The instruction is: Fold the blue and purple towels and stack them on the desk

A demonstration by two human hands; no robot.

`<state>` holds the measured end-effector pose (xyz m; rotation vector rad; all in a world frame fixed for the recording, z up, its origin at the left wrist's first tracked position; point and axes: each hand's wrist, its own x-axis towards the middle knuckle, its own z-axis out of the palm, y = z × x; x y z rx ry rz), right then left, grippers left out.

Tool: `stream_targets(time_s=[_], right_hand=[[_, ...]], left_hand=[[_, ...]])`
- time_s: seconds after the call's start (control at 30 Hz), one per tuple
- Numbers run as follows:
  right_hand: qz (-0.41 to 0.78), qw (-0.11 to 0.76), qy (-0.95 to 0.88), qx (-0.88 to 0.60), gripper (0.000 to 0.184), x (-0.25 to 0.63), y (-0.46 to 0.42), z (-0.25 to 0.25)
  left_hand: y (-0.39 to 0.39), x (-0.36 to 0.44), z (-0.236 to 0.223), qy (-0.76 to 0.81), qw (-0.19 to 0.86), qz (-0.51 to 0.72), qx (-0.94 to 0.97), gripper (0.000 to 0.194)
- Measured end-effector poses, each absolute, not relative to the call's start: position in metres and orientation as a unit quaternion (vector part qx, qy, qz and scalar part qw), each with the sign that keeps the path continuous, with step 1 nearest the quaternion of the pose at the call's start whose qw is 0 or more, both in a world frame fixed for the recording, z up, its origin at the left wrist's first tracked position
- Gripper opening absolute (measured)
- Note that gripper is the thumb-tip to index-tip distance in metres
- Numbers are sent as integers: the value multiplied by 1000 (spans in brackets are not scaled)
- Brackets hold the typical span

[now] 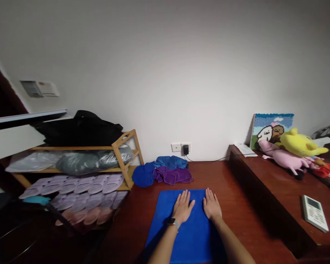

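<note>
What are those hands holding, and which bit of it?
Nothing is held: the left hand lies flat on the blue cloth, the right hand flat along its right edge.

On the desk (217, 173), the right hand (212, 206) hides part of the blue cloth (192, 236) along its right edge. The picture's lower edge cuts off both forearms (164, 244).

A single head-worn camera looks forward and down from above and behind the left hand (183, 207) and right hand (212, 204), close enough to take in both forearms (165, 242) rising from the bottom edge. The wide view, centered beyond the hands, faces a pale wall (165, 73) and reaches to a wooden rack (119, 161) left of them and a pink plush toy (285, 159) right.
</note>
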<state>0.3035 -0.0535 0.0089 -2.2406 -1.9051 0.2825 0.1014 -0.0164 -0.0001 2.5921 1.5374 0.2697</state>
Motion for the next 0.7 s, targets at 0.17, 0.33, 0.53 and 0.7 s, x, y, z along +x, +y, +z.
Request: stream_targets(time_s=[0.17, 0.33, 0.53, 0.7], right_hand=[[98, 98, -638, -757, 68, 304, -53, 7], [97, 85, -639, -759, 68, 302, -56, 10], [110, 46, -633, -765, 68, 298, -56, 21], [138, 65, -637, -755, 70, 295, -72, 27]], left_hand=[[4, 11, 11, 608, 49, 66, 790, 82], [3, -7, 12, 625, 33, 78, 776, 83], [-2, -2, 17, 624, 34, 88, 776, 82], [1, -4, 13, 621, 33, 96, 777, 81]])
